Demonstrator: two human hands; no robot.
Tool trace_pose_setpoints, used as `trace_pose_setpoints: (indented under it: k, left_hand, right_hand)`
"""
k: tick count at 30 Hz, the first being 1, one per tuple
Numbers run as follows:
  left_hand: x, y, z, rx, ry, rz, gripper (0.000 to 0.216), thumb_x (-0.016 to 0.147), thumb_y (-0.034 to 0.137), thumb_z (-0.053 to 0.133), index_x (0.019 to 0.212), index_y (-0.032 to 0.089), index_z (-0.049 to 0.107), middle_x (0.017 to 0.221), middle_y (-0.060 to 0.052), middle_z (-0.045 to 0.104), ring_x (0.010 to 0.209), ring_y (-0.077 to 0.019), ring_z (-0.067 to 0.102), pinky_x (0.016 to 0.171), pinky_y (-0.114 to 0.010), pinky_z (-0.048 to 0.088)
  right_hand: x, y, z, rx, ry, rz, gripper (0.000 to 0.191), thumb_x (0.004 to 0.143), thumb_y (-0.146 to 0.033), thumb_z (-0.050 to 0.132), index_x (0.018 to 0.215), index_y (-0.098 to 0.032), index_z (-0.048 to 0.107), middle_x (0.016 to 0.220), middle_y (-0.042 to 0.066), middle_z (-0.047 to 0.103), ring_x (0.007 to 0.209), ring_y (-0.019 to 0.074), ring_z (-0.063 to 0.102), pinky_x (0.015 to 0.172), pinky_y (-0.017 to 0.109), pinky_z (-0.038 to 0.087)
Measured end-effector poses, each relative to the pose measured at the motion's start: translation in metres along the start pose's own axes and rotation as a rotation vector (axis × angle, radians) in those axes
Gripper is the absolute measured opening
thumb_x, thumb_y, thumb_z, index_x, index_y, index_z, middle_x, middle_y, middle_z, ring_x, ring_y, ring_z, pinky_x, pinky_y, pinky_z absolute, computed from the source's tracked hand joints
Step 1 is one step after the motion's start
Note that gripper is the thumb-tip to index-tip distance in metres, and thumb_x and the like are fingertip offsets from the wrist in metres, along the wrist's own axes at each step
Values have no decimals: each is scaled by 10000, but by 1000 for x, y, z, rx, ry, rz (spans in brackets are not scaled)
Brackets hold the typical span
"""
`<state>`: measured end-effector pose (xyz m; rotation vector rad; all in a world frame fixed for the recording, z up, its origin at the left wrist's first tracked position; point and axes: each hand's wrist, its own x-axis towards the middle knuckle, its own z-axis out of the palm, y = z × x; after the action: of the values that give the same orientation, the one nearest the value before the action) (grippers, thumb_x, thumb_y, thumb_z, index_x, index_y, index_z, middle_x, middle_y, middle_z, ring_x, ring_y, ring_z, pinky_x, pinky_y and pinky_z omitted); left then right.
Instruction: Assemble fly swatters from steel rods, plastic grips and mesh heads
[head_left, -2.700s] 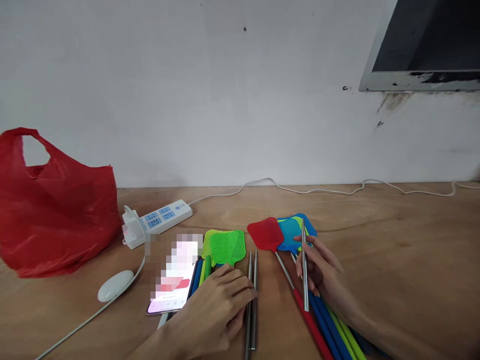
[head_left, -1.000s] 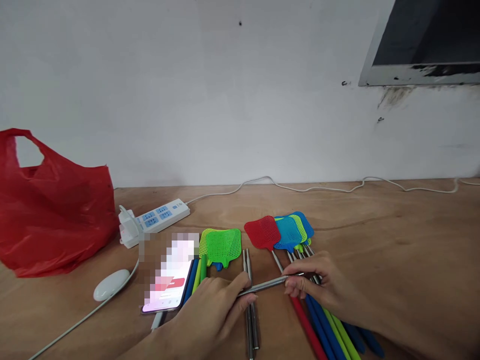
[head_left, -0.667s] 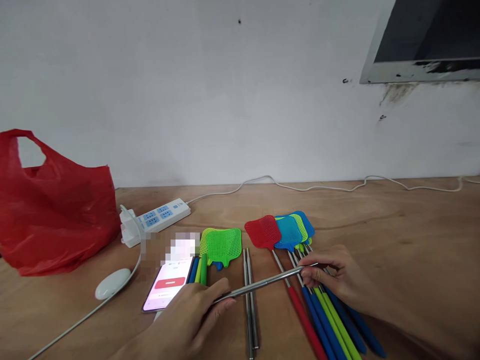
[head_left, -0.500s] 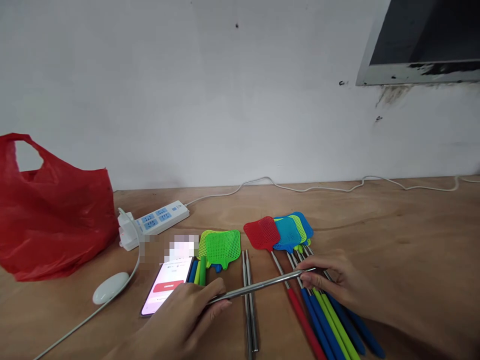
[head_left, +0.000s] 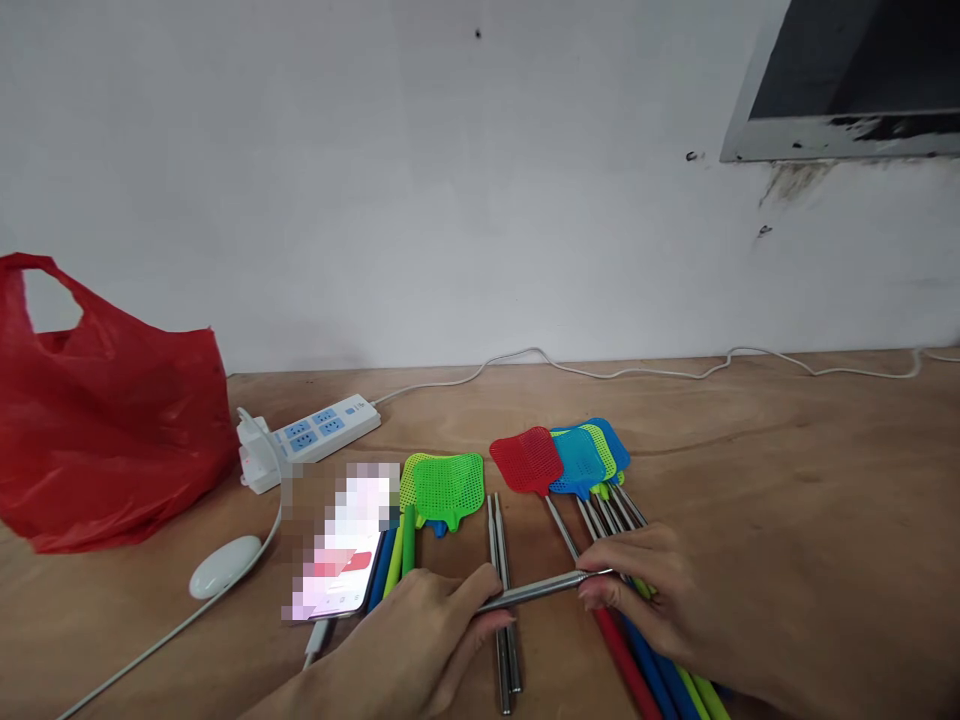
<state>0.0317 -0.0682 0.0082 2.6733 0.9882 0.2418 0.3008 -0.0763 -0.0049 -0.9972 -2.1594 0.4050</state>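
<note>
A telescopic metal rod (head_left: 536, 590) lies crosswise between my two hands, just above the wooden table (head_left: 787, 480). My left hand (head_left: 416, 655) pinches its left end and my right hand (head_left: 660, 605) pinches its right end. Under the rod lie two more metal rods (head_left: 501, 560) pointing away from me. My right hand rests over the handles of several fly swatters, whose red (head_left: 527, 460), blue (head_left: 579, 462) and green heads fan out behind it. Left of the rods lie green swatter heads (head_left: 447, 487) with coloured handles.
A phone (head_left: 341, 565) with a lit screen lies left of my left hand, with a cable. A white mouse (head_left: 223, 566), a white power strip (head_left: 311, 435) and a red plastic bag (head_left: 105, 420) stand further left. A white cord runs along the wall.
The rod went from my right hand alone to both hands, was pulled out long, and is now pushed shorter as my hands have come closer together.
</note>
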Motion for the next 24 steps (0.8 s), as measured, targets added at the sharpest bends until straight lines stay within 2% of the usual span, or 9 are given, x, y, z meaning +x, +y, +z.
trace_pose_setpoints:
  k: [3, 8, 10, 14, 16, 21, 24]
  left_hand:
    - [-1, 1, -4, -27, 7, -23, 322, 1087, 372, 247, 939, 238, 500, 755, -5, 658, 620, -207, 624, 557, -290, 361]
    - [-6, 1, -10, -99, 21, -50, 321, 1083, 337, 289, 872, 236, 508, 753, 18, 632, 647, -174, 621, 589, -269, 378]
    - [-9, -1, -8, -94, 42, -48, 339, 1086, 348, 271, 869, 238, 506, 741, 18, 631, 633, -175, 617, 577, -267, 380]
    - [-10, -6, 0, -29, 80, -19, 397, 1093, 410, 186, 900, 247, 492, 731, 8, 646, 607, -191, 621, 547, -276, 375]
    - [-8, -7, 4, 16, 100, 2, 430, 1094, 420, 133, 905, 249, 479, 713, 4, 649, 589, -197, 623, 537, -284, 363]
    - [-3, -2, 10, 61, 125, 55, 441, 1091, 412, 101, 864, 253, 445, 632, 14, 623, 502, -193, 574, 489, -296, 311]
    - [-2, 5, 7, 16, 99, 28, 394, 1091, 390, 169, 859, 249, 456, 653, 11, 628, 523, -190, 579, 499, -286, 326]
  right_hand:
    - [4, 1, -2, 90, -51, 113, 152, 916, -320, 646, 809, -290, 751, 658, -20, 738, 627, 176, 680, 648, 279, 488]
    - [12, 13, -5, 503, -18, 349, 274, 891, -450, 647, 758, -232, 745, 599, 15, 710, 515, 173, 644, 501, 268, 511]
    - [13, 17, -8, 503, -1, 355, 269, 861, -457, 684, 729, -230, 740, 579, 13, 703, 500, 173, 633, 490, 269, 503]
    - [10, 18, -15, 240, 7, 234, 226, 826, -406, 741, 653, -261, 738, 519, -11, 674, 505, 167, 609, 545, 275, 472]
    - [7, 16, -17, 190, 19, 186, 224, 847, -399, 722, 665, -272, 754, 513, -14, 673, 492, 165, 607, 554, 281, 462]
    - [4, 11, -20, 250, 11, 235, 227, 856, -377, 716, 664, -260, 748, 523, -13, 685, 474, 164, 629, 572, 292, 492]
    - [9, 10, -17, 444, 21, 337, 249, 846, -408, 716, 667, -236, 722, 542, 0, 692, 480, 169, 639, 515, 279, 510]
